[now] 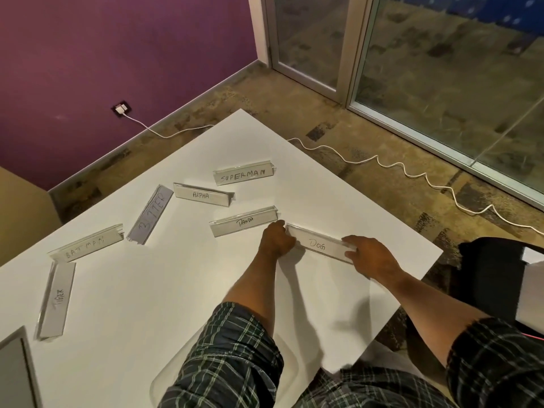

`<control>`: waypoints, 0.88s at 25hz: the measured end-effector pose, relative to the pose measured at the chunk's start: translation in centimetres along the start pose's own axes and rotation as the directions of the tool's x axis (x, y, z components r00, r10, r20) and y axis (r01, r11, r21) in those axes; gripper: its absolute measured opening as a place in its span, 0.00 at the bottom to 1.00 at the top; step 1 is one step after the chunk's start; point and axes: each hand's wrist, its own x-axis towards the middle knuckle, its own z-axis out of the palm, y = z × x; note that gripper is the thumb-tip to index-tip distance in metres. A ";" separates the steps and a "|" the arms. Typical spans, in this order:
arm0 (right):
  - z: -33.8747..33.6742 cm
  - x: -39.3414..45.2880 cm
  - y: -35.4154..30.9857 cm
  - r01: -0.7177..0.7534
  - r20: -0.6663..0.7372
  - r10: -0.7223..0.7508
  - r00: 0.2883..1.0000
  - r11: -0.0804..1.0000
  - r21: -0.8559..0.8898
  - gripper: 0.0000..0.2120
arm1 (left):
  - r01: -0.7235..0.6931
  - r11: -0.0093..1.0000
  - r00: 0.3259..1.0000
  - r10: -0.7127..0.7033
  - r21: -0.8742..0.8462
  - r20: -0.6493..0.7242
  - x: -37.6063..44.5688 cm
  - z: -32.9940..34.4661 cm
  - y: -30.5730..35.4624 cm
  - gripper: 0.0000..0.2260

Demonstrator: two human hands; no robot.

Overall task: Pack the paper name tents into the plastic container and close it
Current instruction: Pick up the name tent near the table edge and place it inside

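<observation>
Several clear name tents with paper labels stand or lie on the white table [147,290]. My left hand [276,240] grips the left end of the DOG tent [319,242] and my right hand [371,256] holds its right end. Just behind the left hand is the PANDA tent [243,221]. Farther back are ALPHA [203,195] and SUPERMAN [243,175]. To the left are BUTTER [150,214], BATMAN [85,244] and TIGER [56,298]. A clear plastic container [159,381] shows only as a rounded rim under my left forearm, mostly hidden by the sleeve.
A grey flat object [16,375] sits at the table's near left corner. A black chair [494,275] stands to the right of the table. A white cable [382,163] runs across the carpet from a wall socket [121,108]. Glass doors are behind.
</observation>
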 end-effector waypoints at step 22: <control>1.7 -4.6 -20.6 0.906 0.193 -0.885 0.424 0.417 -0.078 0.29 | 0.402 0.907 0.903 -0.368 -0.127 0.223 -20.8 -17.4 -17.0 0.07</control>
